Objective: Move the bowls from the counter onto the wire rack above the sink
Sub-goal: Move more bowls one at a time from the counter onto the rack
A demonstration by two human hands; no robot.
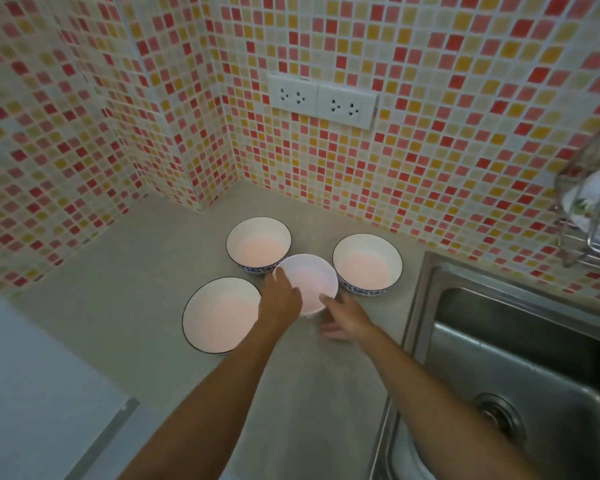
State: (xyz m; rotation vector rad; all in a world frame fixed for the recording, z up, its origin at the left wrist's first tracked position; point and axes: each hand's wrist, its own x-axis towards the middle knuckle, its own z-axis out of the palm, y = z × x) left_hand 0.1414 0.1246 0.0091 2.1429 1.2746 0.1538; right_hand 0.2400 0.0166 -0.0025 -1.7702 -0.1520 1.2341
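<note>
The plain white bowl (309,284) sat on the grey counter (146,271), in the middle of the group and nearest to you, and it was the one you had both hands on. Your left hand (280,299) gripped its left rim, fingers curled over the edge. Your right hand (345,318) was at its near right side with the thumb tip against the rim; the other fingers were blurred, so I could not tell whether they had closed around the bowl.

Three more bowls stood upright around it. The back bowl (258,244), with a dark rim and blue pattern, touched or nearly touched the white one. The right bowl (368,263), of the same pattern, stood just beside it toward the sink. The left bowl (221,315), wide with a thin dark rim, lay just beside your left wrist.

The steel sink (520,358) lay to the right of the counter. Above it, at the frame's right edge, the wire rack (582,216) showed partly, with something white on it. A double socket (323,101) sat on the mosaic-tiled wall (430,98).
</note>
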